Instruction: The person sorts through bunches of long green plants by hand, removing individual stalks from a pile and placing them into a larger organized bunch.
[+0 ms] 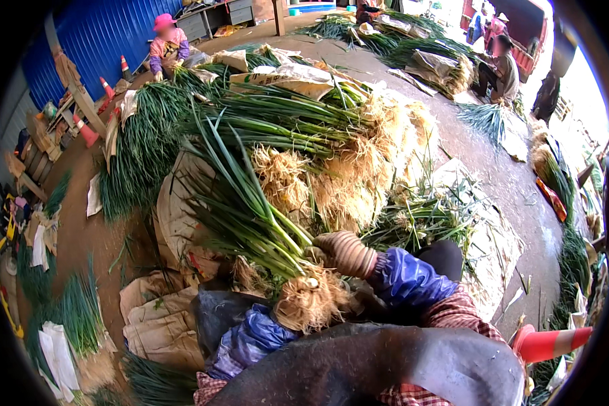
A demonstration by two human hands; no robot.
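Observation:
A bunch of green onions (271, 237) lies slanting across my lap, its leaves toward the far left and its pale, shaggy roots (308, 302) toward me. My right hand, in a striped brown knit glove (346, 252), is closed around stalks at the bunch's right side, just above the roots. My left arm, in a blue sleeve cover (254, 338), reaches under the root end. The roots and stalks hide that hand, so its fingers do not show. Beyond the bunch rises a big pile of green onions (284, 118), roots (358, 176) facing right.
Loose leaf trimmings (419, 220) lie on sacking right of the pile. A traffic cone (551, 342) is close at my right. Folded sacks (162, 314) lie at my left. Farther off, a person in a pink hat (167, 51) and a seated person (499, 74) are among more onions.

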